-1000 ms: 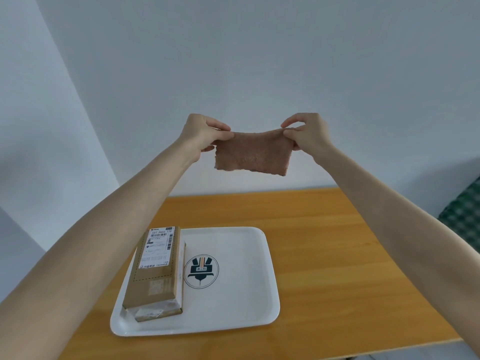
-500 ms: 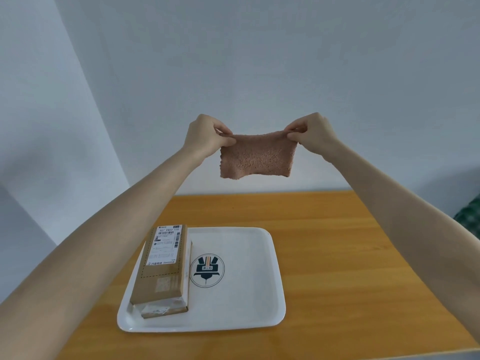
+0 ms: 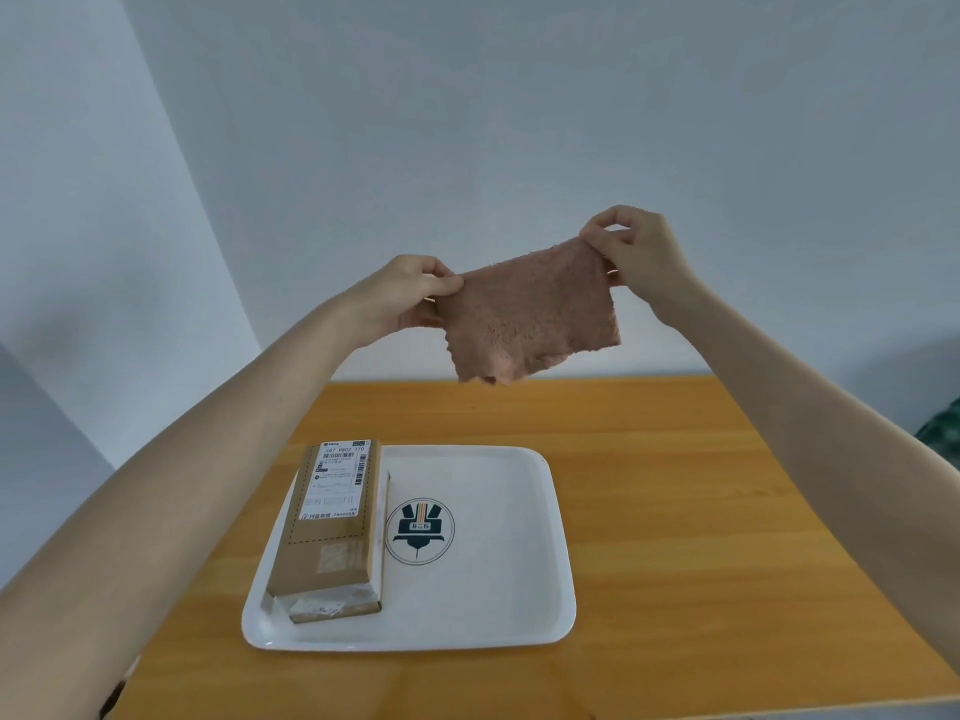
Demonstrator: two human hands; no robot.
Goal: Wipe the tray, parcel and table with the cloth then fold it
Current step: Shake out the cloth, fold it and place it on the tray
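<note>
A small pinkish-brown cloth (image 3: 530,317) hangs in the air above the far part of the wooden table (image 3: 675,485). My left hand (image 3: 400,298) pinches its upper left corner and my right hand (image 3: 641,252) pinches its upper right corner, held higher, so the cloth tilts. Below it a white tray (image 3: 498,574) with a round dark logo lies on the table. A brown cardboard parcel (image 3: 330,522) with a white shipping label lies lengthwise along the tray's left side.
White walls rise behind and to the left of the table. A green checked fabric (image 3: 940,433) shows at the right edge. The table's front edge runs along the bottom of the view.
Both hands with the cloth have come lower and nearer; the left hand has dropped below the right, tilting the cloth. The view has shifted slightly.
</note>
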